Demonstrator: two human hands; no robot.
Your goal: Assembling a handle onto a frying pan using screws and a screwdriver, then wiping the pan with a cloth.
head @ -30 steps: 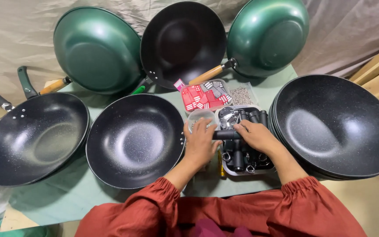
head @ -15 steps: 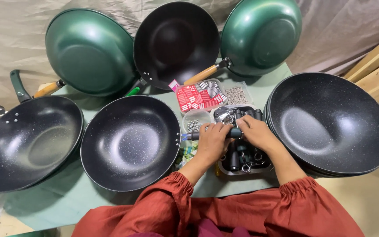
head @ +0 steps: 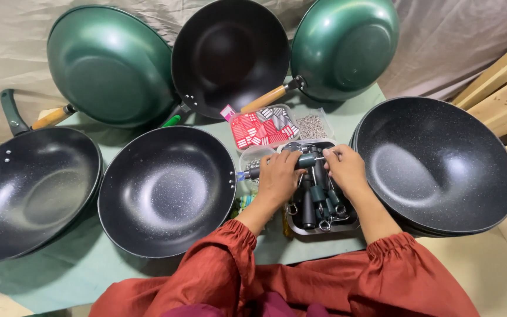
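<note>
Pan handle (head: 277, 166) (dark, mid-frame above the parts tray (head: 347, 223)) was clasped by left hand (head: 277, 179) and right hand (head: 344, 167), apparently mid-assembly; fitting it demands alignment.

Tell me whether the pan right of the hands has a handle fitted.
No: the black pan on the right shows only a bare round rim, no handle visible on it.

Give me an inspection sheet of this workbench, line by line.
Surface: pale green cloth-covered table.
Job's things: dark green pan handle held over grey metal tray of handles.
Clutter: clear tub of red-and-white packets; speckled black handleless wok; three woks propped behind.
Grippers: left hand and right hand both grip the handle.
Cables: nothing seen.
Surroundings: beige backdrop cloth, wooden planks.
</note>
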